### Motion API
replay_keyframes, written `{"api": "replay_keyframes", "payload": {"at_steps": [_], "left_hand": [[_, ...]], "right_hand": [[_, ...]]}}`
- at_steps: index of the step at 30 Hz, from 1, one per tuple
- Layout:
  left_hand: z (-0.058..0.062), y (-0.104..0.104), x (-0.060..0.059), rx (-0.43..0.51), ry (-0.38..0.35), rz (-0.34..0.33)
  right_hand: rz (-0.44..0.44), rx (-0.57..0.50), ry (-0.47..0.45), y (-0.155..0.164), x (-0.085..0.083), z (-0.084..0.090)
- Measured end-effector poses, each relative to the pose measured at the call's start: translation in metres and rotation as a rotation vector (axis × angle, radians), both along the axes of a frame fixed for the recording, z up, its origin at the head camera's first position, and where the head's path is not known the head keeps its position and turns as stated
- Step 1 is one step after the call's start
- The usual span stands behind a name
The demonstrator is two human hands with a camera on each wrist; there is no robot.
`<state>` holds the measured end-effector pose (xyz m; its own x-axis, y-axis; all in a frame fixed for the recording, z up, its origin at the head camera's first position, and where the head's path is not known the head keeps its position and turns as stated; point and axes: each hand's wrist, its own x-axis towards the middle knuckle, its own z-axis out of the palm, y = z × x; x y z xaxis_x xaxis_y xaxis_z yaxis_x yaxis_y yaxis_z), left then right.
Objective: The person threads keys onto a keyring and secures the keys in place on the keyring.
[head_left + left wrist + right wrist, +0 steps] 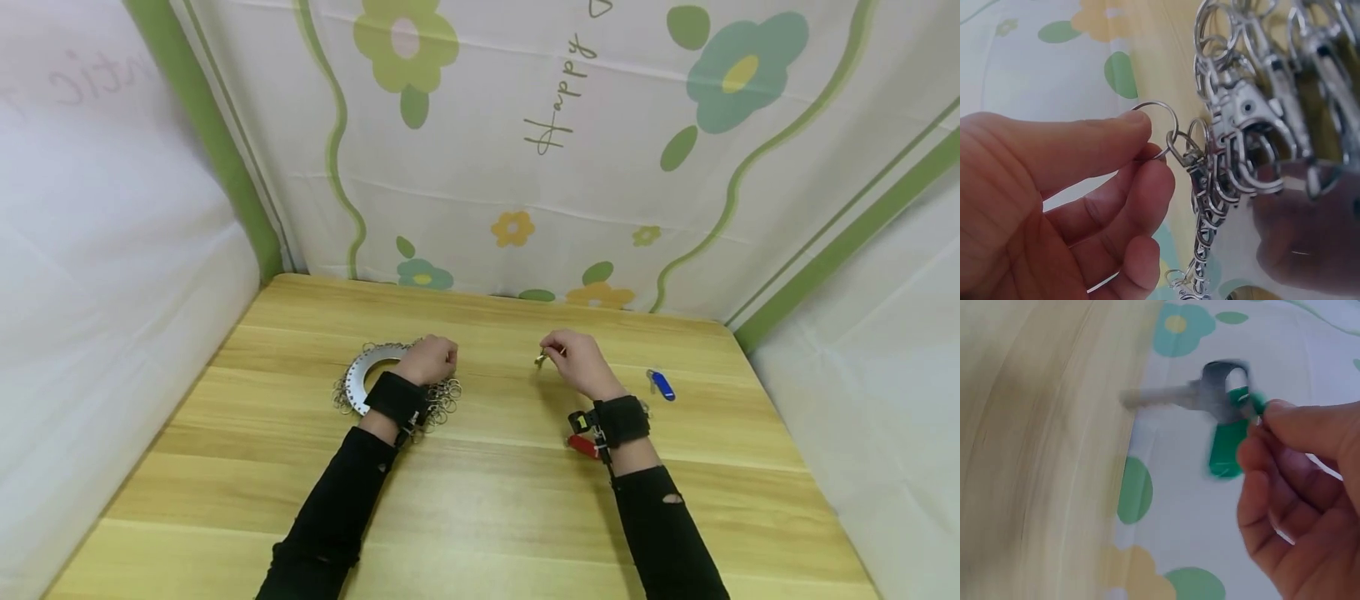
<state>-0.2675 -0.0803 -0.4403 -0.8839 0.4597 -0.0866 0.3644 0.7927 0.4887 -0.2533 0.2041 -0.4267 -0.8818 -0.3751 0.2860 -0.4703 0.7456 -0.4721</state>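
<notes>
1. Red-tagged key [582, 445]: lay on the wooden table [480, 517] at the near right, just beside the right wrist strap, partly hidden by it. Untouched.
2. Blue-tagged key [661, 384]: lay further right, near the right hand but apart from it. Untouched.
3. Right hand [579, 362]: fingers curled, fingertips [1272, 428] pinching a silver key [1179, 397] with a green tag [1227, 445]; held clear of the table, right of centre. The key was motion-blurred in the wrist view, blade pointing away from the hand.
4. Left hand [429, 359]: thumb and forefinger [1094, 140] pinching one split ring [1159, 128], lifted slightly off the heap; remaining fingers loosely curled beneath it. The ring hung linked to a swivel clasp [1235, 134].
5. Metal disc [366, 372]: left of centre, ringed by a cluster of key rings and clasps [442, 398]; the left hand rested over its far right edge.
6. Step in hand, as judged: a ring selected at left, a key picked up at right, the two well apart.
7. Next move, as judged: would call for bringing key and ring together and working the key's hole onto the split ring, needing a steady pinch on both.
</notes>
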Motion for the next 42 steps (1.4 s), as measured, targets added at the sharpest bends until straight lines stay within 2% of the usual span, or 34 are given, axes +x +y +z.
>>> {"api": "replay_keyframes", "payload": {"at_steps": [6, 14, 20, 28, 35, 42], "left_hand": [[0.0, -0.002, -0.001, -0.01, -0.004, -0.002], [-0.003, -0.002, -0.003, -0.016, -0.016, 0.005], [-0.002, -0.001, -0.003, 0.004, 0.015, -0.009], [-0.002, -0.003, -0.001, 0.014, 0.017, -0.026], [-0.003, -0.003, -0.001, 0.069, -0.001, 0.006], [-0.001, -0.004, -0.003, 0.09, -0.027, 0.027]], "right_hand": [[0.024, -0.013, -0.1, -0.003, 0.0, 0.001], [0.046, 0.071, -0.031, -0.007, -0.001, -0.005], [0.002, 0.015, -0.018, -0.009, -0.002, -0.007], [-0.073, -0.15, -0.056, -0.019, -0.002, -0.017], [-0.105, -0.131, -0.066, -0.03, -0.002, -0.018], [-0.075, -0.163, 0.021, -0.037, -0.001, -0.019]]}}
